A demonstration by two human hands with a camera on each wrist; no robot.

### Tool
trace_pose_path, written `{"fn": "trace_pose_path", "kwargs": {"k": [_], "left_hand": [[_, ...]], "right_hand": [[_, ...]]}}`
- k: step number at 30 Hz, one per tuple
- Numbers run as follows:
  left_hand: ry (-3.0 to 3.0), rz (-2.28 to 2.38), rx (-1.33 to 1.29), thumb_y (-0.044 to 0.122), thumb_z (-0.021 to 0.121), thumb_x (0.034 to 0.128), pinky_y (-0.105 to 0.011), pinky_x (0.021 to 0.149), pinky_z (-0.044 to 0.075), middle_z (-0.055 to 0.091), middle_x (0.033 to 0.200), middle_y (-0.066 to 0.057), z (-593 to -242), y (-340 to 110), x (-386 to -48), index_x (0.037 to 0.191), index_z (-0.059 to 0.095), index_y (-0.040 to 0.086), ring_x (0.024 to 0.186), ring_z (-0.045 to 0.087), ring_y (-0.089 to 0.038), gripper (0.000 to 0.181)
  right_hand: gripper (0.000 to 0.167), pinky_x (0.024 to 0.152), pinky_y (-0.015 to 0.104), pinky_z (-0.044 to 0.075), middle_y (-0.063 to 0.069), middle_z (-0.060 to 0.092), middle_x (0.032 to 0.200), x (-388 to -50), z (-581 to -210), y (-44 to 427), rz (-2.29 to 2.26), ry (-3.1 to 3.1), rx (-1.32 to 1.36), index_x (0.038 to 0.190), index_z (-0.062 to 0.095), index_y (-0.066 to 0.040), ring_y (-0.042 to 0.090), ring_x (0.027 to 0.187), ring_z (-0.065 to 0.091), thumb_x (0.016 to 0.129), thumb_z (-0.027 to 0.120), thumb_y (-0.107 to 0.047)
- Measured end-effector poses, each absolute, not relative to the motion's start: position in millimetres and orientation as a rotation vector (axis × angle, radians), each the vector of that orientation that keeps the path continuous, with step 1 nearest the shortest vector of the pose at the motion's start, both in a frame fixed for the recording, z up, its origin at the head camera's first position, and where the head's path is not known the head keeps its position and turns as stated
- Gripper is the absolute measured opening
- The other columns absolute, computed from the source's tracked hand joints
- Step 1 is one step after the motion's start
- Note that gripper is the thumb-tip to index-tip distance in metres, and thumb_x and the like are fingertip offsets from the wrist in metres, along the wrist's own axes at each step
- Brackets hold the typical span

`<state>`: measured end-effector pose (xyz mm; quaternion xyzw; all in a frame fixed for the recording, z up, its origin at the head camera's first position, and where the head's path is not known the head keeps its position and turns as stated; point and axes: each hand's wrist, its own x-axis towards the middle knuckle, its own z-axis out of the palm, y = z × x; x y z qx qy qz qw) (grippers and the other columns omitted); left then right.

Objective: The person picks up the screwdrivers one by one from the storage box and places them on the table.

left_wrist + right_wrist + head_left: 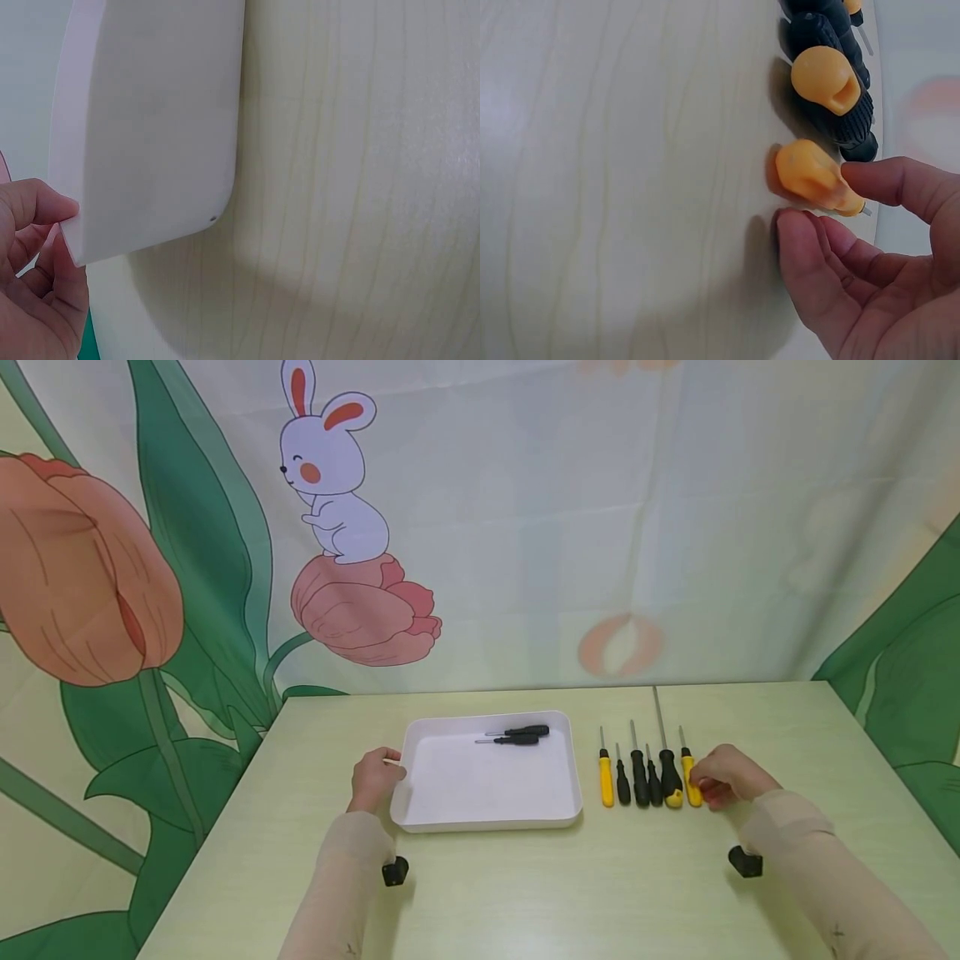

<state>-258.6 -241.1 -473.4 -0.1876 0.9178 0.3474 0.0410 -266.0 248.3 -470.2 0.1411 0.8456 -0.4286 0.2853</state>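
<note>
With thumb and fingers, my left hand (375, 777) pinches the left rim of a white tray (480, 823); the left wrist view shows this grip at the tray corner. Two small black screwdrivers (517, 740) lie inside, near the tray's far right. My right hand (731, 775) is at the rightmost screwdriver, which has a yellow handle (695, 795). In the right wrist view, the thumb lies at one side of that handle and the bent fingers just off the other. Beside it lies a large black screwdriver (670, 777) with a yellow end.
Left of the large screwdriver, a row continues with black screwdrivers (640, 777) and another yellow one (606, 781). All lie on a pale wooden table (525, 893), tips pointing away. A printed curtain (510, 527) hangs behind the table's far edge.
</note>
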Motion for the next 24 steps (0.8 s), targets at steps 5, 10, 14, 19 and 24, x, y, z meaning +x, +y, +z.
{"fn": "trace_pose_path", "kwargs": {"k": [5, 10, 14, 19, 24], "left_hand": [[2.812, 1.070, -0.575, 0.010, 0.053, 0.0758, -0.032, 0.068, 0.041, 0.062, 0.098, -0.016, -473.7, -240.9, -258.8, 0.106, 0.058, 0.003, 0.084, 0.055, -0.025, 0.031], [2.820, 1.068, -0.572, 0.009, 0.053, 0.0755, -0.032, 0.068, 0.041, 0.062, 0.097, -0.016, -474.0, -240.7, -258.5, 0.106, 0.058, 0.003, 0.084, 0.055, -0.025, 0.031], [2.828, 1.066, -0.568, 0.010, 0.053, 0.0752, -0.032, 0.069, 0.041, 0.062, 0.097, -0.015, -474.8, -241.0, -258.2, 0.106, 0.058, 0.003, 0.084, 0.055, -0.025, 0.032], [2.826, 1.068, -0.568, 0.010, 0.053, 0.0757, -0.033, 0.069, 0.041, 0.062, 0.097, -0.016, -475.2, -241.5, -258.5, 0.106, 0.058, 0.003, 0.084, 0.055, -0.025, 0.032], [2.824, 1.063, -0.568, 0.011, 0.053, 0.0763, -0.032, 0.069, 0.041, 0.062, 0.097, -0.015, -476.0, -242.0, -259.2, 0.106, 0.058, 0.003, 0.084, 0.055, -0.025, 0.031]], "right_hand": [[0.023, 0.056, 0.029, 0.051, 0.006, 0.052, 0.066, -267.6, -471.1, 252.5, -1.168, 2.256, 0.366, 0.090, 0.048, 0.005, 0.014, 0.053, 0.052, 0.076, 0.058, -0.010], [0.033, 0.057, 0.029, 0.051, 0.008, 0.050, 0.070, -271.6, -469.3, 254.9, -1.163, 2.259, 0.399, 0.099, 0.042, 0.008, 0.015, 0.054, 0.053, 0.076, 0.057, -0.011], [0.035, 0.059, 0.028, 0.050, 0.011, 0.051, 0.076, -274.1, -465.8, 255.8, -1.133, 2.279, 0.408, 0.103, 0.042, 0.009, 0.017, 0.059, 0.053, 0.079, 0.056, -0.013], [0.038, 0.060, 0.027, 0.049, 0.013, 0.052, 0.082, -275.0, -461.6, 254.9, -1.138, 2.292, 0.412, 0.106, 0.043, 0.010, 0.017, 0.061, 0.052, 0.080, 0.055, -0.014], [0.040, 0.061, 0.027, 0.050, 0.014, 0.052, 0.085, -275.2, -457.4, 253.0, -1.170, 2.294, 0.386, 0.107, 0.041, 0.009, 0.016, 0.062, 0.053, 0.079, 0.055, -0.015]]}}
